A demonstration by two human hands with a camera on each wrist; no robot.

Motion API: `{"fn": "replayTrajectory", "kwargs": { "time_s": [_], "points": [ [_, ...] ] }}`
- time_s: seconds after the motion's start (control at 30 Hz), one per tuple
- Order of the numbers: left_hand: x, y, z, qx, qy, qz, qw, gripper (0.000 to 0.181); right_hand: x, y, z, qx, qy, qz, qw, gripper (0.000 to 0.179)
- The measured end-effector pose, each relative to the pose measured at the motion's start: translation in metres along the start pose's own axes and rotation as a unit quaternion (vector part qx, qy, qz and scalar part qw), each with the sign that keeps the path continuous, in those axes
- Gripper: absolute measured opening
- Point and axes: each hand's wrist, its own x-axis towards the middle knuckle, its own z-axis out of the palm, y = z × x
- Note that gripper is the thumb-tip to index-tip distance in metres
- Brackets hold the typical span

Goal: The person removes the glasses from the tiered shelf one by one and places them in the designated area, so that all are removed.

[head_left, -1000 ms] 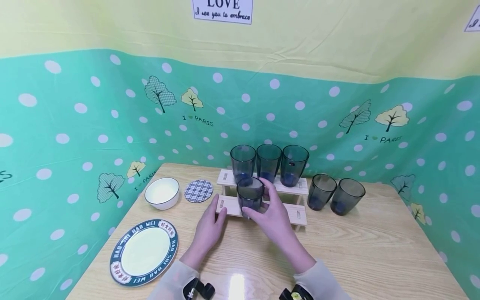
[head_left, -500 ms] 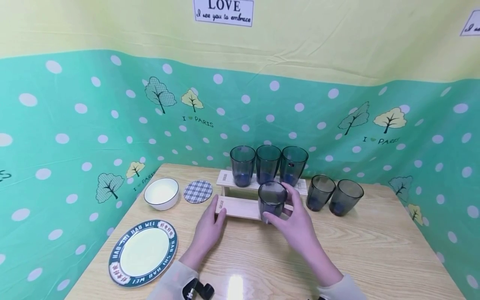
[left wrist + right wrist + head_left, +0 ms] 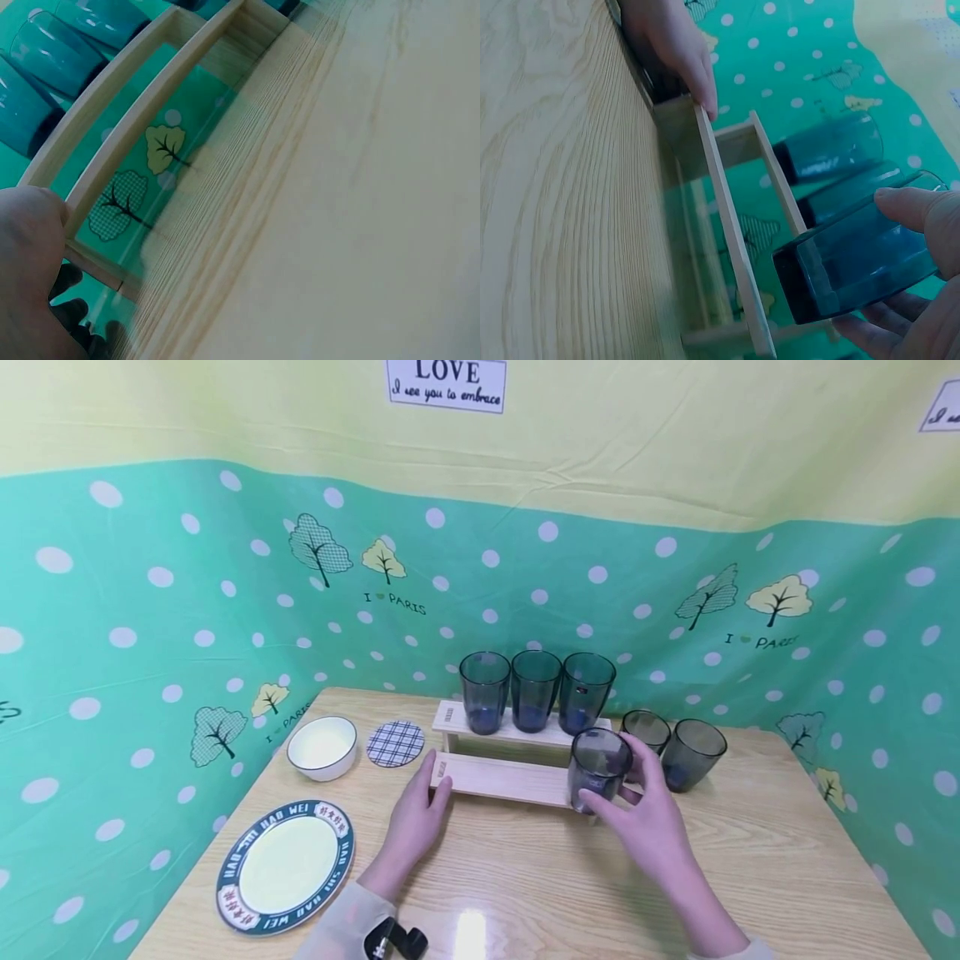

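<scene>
1. By the right hand (image 3: 651,810), a dark tinted glass (image 3: 598,768) is clamped between thumb and fingers, its mouth turned up.
2. The held glass is positioned over the right end of the rack's lower tier; in the right wrist view, a gap is seen between its base and the lower board.
3. The left end of that tier of the wooden rack (image 3: 502,777) is gripped by the left hand (image 3: 417,818), thumb and fingers set about its corner.
4. On the upper tier, three taller glasses (image 3: 536,693) are lined up upright.
5. Two more glasses (image 3: 692,756) are placed right of the rack, one partly hidden by the right hand.
6. At the left of the counter (image 3: 675,885), a checked coaster (image 3: 395,744), a white bowl (image 3: 322,746) and a blue-rimmed plate (image 3: 285,867) are set.
7. The counter is backed by a green-and-yellow cloth (image 3: 150,627).
</scene>
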Motion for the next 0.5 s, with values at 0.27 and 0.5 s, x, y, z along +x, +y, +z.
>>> {"fn": "replayTrajectory", "kwargs": {
  "time_s": [0.27, 0.5],
  "points": [
    [0.001, -0.001, 0.0, -0.001, -0.003, 0.0, 1.0, 0.069, -0.001, 0.017, -0.022, -0.004, 0.028, -0.01, 0.9995, 0.107],
    [0.001, -0.002, 0.0, -0.002, -0.005, -0.005, 1.0, 0.07, 0.003, 0.026, -0.038, -0.004, 0.044, 0.003, 0.999, 0.111]
  ]
}}
